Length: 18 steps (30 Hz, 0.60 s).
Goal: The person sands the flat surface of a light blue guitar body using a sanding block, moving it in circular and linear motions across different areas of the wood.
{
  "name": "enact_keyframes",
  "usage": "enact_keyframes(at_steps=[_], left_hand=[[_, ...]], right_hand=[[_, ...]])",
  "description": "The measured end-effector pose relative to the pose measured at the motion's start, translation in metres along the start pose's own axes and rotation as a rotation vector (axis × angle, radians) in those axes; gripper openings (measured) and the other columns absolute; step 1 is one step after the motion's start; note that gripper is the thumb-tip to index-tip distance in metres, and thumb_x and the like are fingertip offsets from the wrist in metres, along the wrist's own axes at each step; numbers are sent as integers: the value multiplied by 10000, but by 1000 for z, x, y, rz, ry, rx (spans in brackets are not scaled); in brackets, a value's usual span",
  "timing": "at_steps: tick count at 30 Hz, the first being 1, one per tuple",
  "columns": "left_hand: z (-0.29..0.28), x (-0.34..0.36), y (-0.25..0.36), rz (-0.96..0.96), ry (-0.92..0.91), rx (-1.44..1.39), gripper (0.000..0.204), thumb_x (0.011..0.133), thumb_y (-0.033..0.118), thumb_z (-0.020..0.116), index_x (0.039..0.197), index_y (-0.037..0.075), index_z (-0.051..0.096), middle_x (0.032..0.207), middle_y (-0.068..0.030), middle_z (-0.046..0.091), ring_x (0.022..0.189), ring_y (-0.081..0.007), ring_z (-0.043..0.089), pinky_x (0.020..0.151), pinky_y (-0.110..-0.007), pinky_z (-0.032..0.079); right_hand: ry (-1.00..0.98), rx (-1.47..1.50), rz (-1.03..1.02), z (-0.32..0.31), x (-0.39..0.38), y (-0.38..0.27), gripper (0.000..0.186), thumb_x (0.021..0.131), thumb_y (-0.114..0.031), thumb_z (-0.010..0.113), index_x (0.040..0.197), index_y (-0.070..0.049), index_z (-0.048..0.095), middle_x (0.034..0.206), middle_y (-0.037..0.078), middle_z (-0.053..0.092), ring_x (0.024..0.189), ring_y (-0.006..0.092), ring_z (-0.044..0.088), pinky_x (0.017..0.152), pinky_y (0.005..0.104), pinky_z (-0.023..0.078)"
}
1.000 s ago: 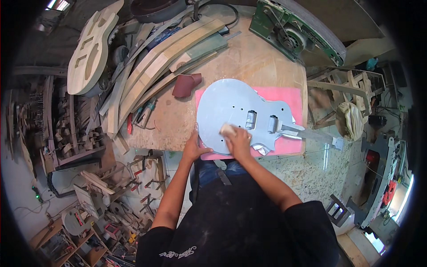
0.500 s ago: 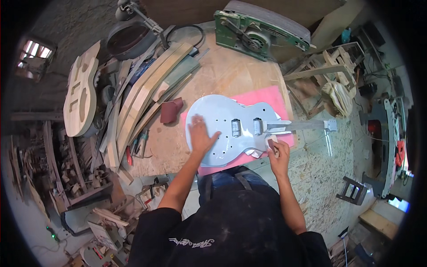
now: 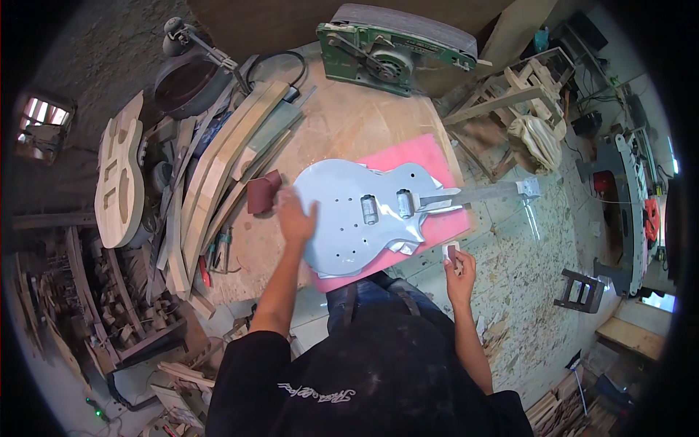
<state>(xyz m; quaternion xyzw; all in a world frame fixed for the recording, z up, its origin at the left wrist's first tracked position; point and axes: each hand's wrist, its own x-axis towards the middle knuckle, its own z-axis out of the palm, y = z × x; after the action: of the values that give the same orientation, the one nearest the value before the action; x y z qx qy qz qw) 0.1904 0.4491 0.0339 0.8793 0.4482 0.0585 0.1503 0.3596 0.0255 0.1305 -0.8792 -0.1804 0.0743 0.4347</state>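
Note:
A pale blue-grey electric guitar [image 3: 336,207] lies face up on a pink foam sheet [image 3: 444,226], its neck stretching off to the right. At the rounded left end of the body, my left hand [image 3: 295,222] rests over the edge, thumb spread away and fingertips smeared by motion. It seems to hold nothing. My right hand [image 3: 460,275] is apart from the guitar, just off the sheet's near right corner. Its fingers pinch a small white block faced with brown sandpaper [image 3: 451,255]. A folded piece of dark red sandpaper [image 3: 263,193] sits just beyond my left hand.
Long wooden strips [image 3: 231,149] are piled on the left of the wooden bench [image 3: 364,120]. An unpainted guitar body [image 3: 120,189] stands farther left. A green belt sander [image 3: 397,58] stands at the far edge. A small dark stool [image 3: 580,291] is on the floor at right.
My left hand has slid left to the body's edge. My right hand has moved away from the guitar with the sanding block. The whole view has shifted slightly.

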Motion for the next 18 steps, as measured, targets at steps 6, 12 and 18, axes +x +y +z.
enact_keyframes(at_steps=[6, 12, 18], left_hand=[[15, -5, 0, -75, 125, 9, 901, 994, 571, 541, 1620, -36, 316, 1706, -250, 276, 1594, -421, 218, 1281, -610, 121], [14, -88, 103, 529, -236, 14, 972, 951, 628, 571, 1639, 0, 291, 1700, -217, 310, 1599, -350, 248, 1274, -612, 167], [-1, -30, 45, 485, -150, -2, 901, 981, 603, 550, 1628, 17, 330, 1693, -211, 327, 1577, -384, 287, 1263, -620, 192]], right_hand=[[31, 42, 41, 7, -4, 3, 275, 900, -61, 771, 1161, -21, 697, 1214, 146, 643, 1182, 294, 603, 1056, 398, 459], [-25, 35, 19, 27, -7, -6, 264, 908, -61, 753, 1160, -11, 694, 1198, 142, 652, 1136, 279, 615, 1032, 387, 465], [-21, 25, -11, 39, -5, -17, 276, 904, -61, 755, 1170, -18, 696, 1188, 148, 651, 1141, 289, 617, 1034, 391, 466]])
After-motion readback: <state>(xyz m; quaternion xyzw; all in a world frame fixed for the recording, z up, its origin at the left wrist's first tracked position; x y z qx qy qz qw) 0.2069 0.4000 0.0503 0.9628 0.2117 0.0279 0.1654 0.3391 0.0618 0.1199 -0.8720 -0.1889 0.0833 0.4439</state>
